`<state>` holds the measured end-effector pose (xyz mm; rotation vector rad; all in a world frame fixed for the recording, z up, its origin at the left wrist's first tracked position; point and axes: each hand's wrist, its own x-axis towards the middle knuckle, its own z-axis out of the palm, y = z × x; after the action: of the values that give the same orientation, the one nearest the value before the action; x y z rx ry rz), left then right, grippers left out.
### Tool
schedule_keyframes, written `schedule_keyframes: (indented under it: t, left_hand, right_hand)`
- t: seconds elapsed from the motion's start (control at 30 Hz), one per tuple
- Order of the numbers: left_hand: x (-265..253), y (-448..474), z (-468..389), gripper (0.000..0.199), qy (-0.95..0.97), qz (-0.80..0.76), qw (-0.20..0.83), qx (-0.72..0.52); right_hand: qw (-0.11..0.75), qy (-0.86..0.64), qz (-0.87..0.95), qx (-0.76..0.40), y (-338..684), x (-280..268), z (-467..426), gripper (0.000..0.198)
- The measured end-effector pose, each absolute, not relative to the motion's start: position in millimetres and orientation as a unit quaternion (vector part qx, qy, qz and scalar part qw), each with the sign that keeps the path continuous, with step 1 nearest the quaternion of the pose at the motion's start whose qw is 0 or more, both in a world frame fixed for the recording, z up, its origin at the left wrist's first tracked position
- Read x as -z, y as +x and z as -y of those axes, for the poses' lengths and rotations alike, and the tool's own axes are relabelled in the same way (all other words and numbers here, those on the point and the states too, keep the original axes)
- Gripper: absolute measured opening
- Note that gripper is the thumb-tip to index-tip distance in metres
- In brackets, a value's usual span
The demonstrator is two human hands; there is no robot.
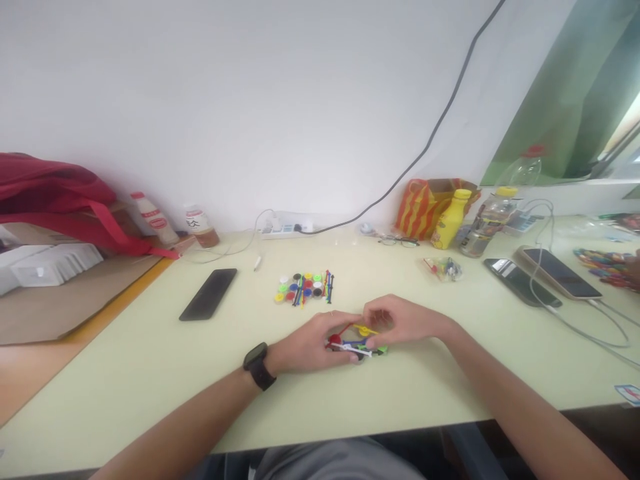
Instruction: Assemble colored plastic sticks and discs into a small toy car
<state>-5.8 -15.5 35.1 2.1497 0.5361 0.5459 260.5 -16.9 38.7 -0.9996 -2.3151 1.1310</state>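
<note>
Head view: white pointer (357, 350) beside left hand (314, 343), axis crosswise, tip unclear.

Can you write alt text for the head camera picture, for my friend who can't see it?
A person's left hand and right hand are on either side of small colourful plastic pieces on a pale table. Beyond them lie coloured discs and arrows, with a dark phone to the left and a yellow bottle further right.

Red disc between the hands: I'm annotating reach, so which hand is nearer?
Left. The left hand is immediately left of the red disc; the right hand is farther away, on its right.
</note>
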Motion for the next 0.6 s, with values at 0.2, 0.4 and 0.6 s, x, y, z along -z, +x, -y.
schedule_keyframes:
  t: [0.2,0.4,0.6]
  left_hand:
    - [-41.9,-6.2,13.0,0.048,0.858,-0.211,0.423,-0.201]
    - [-36.2,-11.1,9.4,0.038,0.886,-0.242,0.343,-0.2]
    - [-24.8,-13.8,5.1,0.042,0.903,-0.249,0.281,-0.206]
  right_hand:
    - [0.165,-0.353,0.813,-0.433,261.4,-36.8,18.0,0.045]
    - [0.171,-0.359,0.783,-0.478,248.9,-29.7,18.3,0.038]
    - [0.17,-0.365,0.788,-0.466,251.8,-31.0,16.5,0.043]
